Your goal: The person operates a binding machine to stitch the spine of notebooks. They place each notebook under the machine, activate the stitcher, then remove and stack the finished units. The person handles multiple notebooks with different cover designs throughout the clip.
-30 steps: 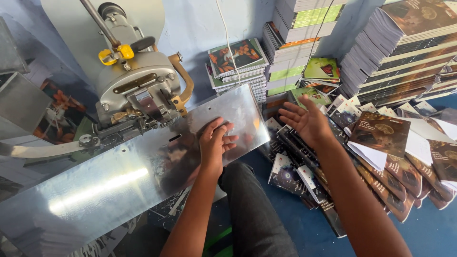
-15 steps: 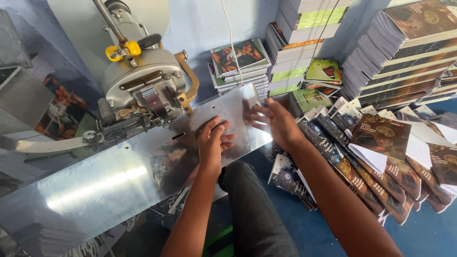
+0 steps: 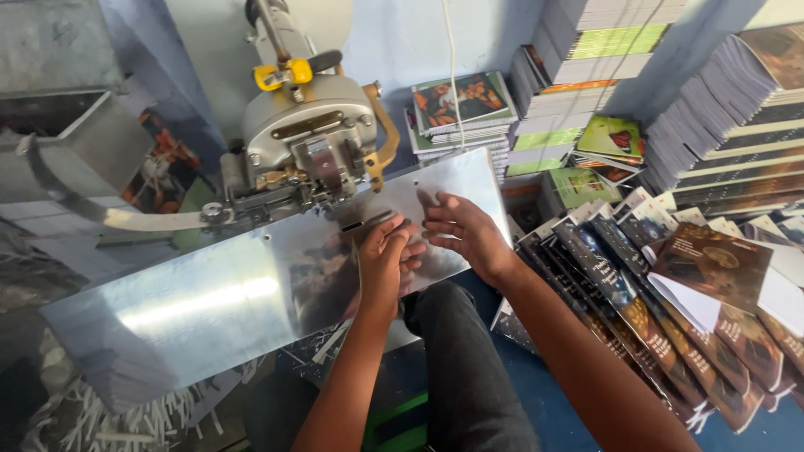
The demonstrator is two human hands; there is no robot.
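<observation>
This is a small bookbinding or print-finishing workshop: a metal stitching machine [image 3: 306, 151] stands just beyond the hands on a shiny steel work table [image 3: 193, 301], stacked printed booklets [image 3: 720, 100] line the wall to their right, and paper trimmings [image 3: 126, 418] lie below left.

Bare metal plate [image 3: 209, 301] left of both hands; stitching machine [image 3: 310, 151] behind, fanned booklets [image 3: 662, 310] rightward.

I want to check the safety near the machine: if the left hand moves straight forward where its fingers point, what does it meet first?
Probably the machine head. The left hand rests on the shiny metal plate, fingers pointing up-left toward it, with bare plate between. Depth is unclear.
</observation>
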